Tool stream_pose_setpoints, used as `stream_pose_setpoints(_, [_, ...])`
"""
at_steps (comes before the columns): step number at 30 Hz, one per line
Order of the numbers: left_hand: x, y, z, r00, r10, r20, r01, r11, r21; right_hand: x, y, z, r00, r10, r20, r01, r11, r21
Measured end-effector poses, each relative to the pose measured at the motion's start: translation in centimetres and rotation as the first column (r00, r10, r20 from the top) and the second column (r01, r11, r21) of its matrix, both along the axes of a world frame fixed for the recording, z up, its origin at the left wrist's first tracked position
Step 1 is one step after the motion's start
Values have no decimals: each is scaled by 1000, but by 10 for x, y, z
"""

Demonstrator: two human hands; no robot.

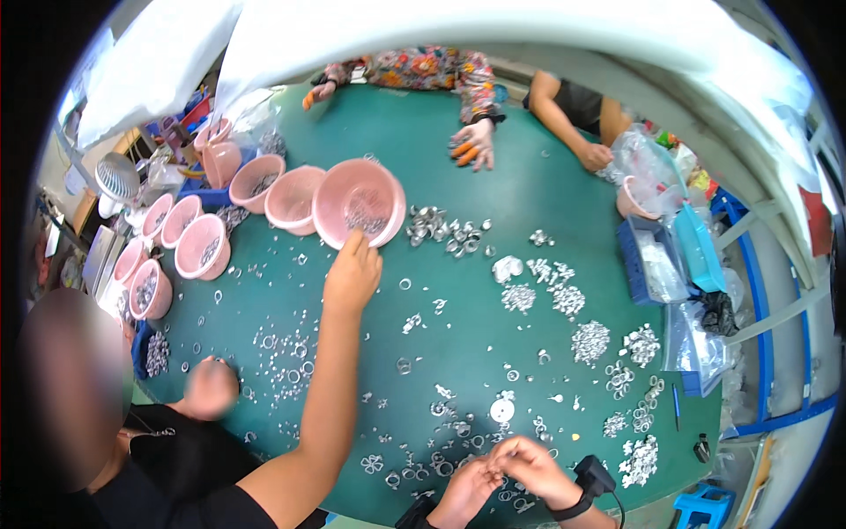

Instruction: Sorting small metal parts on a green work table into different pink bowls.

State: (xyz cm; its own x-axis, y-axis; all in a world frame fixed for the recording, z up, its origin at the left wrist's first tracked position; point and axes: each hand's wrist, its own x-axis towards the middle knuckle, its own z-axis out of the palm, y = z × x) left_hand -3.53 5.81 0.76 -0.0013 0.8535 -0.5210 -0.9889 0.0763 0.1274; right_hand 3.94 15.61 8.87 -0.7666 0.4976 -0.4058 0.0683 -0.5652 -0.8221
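At the near edge of the green table, my left hand [467, 490] and my right hand [534, 469] meet with fingers pinched together. Whatever lies between the fingertips is too small to make out. Bands circle both wrists, and a black device [595, 476] sits on the right one. Close around my hands lie metal rings [441, 465] and small silvery pieces. Just beyond them is a round white disc [501, 410]. A clover-shaped metal piece [372, 464] rests to the left.
At left, a co-worker's arm [330, 397] reaches to a large pink basin [330, 198]; more pink buckets [201, 247] stand behind. Other people's hands [476, 145] are at the far side. Sorted metal piles [590, 342], a blue pen [676, 407] and blue crates [648, 256] are at right.
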Motion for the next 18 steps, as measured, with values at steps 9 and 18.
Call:
stream_pose_setpoints(9, [-5,2,74,971,-136,195,114,986,120,6,-52,64,986,14,164,-147,514,845])
stream_pose_setpoints(18, [25,-36,63,973,-228,27,213,943,255,45,-82,84,961,-253,114,116,739,664])
